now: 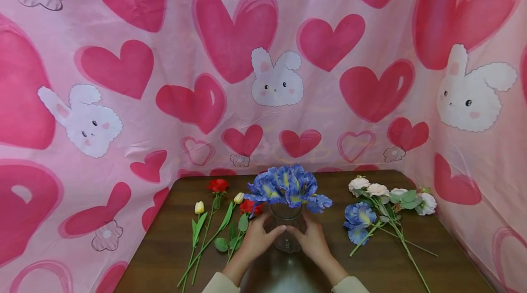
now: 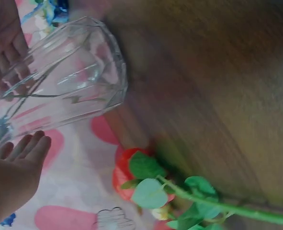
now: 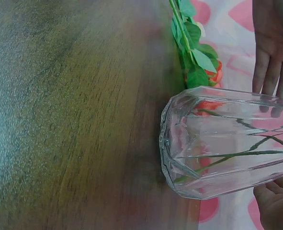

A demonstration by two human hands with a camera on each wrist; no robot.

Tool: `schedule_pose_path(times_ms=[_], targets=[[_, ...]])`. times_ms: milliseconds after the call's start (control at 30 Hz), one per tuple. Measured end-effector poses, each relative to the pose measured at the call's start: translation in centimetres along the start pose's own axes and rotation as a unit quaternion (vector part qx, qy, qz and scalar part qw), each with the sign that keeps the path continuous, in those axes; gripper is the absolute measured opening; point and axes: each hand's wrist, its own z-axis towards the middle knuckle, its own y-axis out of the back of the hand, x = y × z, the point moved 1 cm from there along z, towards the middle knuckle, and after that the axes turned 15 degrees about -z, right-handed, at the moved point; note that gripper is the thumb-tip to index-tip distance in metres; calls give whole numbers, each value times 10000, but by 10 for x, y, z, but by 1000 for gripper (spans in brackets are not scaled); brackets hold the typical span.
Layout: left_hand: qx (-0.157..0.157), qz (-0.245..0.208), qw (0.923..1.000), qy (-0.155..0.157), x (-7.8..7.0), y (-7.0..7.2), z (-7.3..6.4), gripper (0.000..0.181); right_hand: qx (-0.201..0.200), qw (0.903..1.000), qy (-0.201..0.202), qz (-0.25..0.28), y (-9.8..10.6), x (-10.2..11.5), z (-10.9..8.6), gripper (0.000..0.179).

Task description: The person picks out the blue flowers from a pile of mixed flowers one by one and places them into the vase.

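A clear faceted glass vase (image 1: 287, 243) stands upright on the dark wooden table, with several blue irises (image 1: 284, 185) spreading over its rim. Their green stems (image 3: 237, 154) cross inside the glass. My left hand (image 1: 258, 238) holds the vase from the left, and my right hand (image 1: 314, 238) holds it from the right. The thumbs nearly meet at the near side. Through the glass in the left wrist view, the right hand's fingers (image 2: 16, 69) show behind the vase (image 2: 84, 76); the right wrist view shows the left hand's fingers (image 3: 273, 79) at its far side.
Red roses (image 1: 217, 186) and yellow-white tulips (image 1: 199, 208) lie on the left of the table (image 1: 164, 219). On the right lie a blue iris (image 1: 359, 217) and pale pink roses (image 1: 378, 190) with long stems. A pink heart-print cloth (image 1: 177, 50) surrounds the table's back and sides.
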Motion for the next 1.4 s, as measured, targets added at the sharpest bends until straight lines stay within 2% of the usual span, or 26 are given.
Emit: schedule_pose_path(times_ms=[167,267,433,633,700,833,900,967,1033,1267,1400], targets=[[87,-691,9974,205,11,0,6,62,-127,9998,102,-105,-1,-1,1,66],[144,-1011,9945,216,20,0,10,67,-138,9997,103,-163,-2,-2,1,68],[175,-1234,9922,97,31,-2,13,59,-69,9999,51,-113,-2,-1,1,67],[388,-1771,9834,-67,17,-2,12,46,-39,10000,55,-56,-4,0,1,66],[426,-1859,9816,-128,18,-2,13,46,-47,10000,57,-35,-5,-1,1,66],[405,-1809,9826,-133,37,-5,16,44,-57,10000,65,43,-4,0,1,67],[387,-1826,9824,-39,46,-6,19,44,-70,9999,86,60,-4,0,1,67],[366,-1795,9831,14,50,-7,20,43,-86,9999,115,71,-3,0,1,68],[365,-1809,9828,38,47,-6,20,43,-94,9998,142,68,-3,-1,1,68],[340,-1746,9837,244,14,0,14,44,-4,10000,87,19,-2,-1,0,68],[285,-1608,9861,319,14,0,14,43,50,9999,139,-6,-1,-2,2,68]])
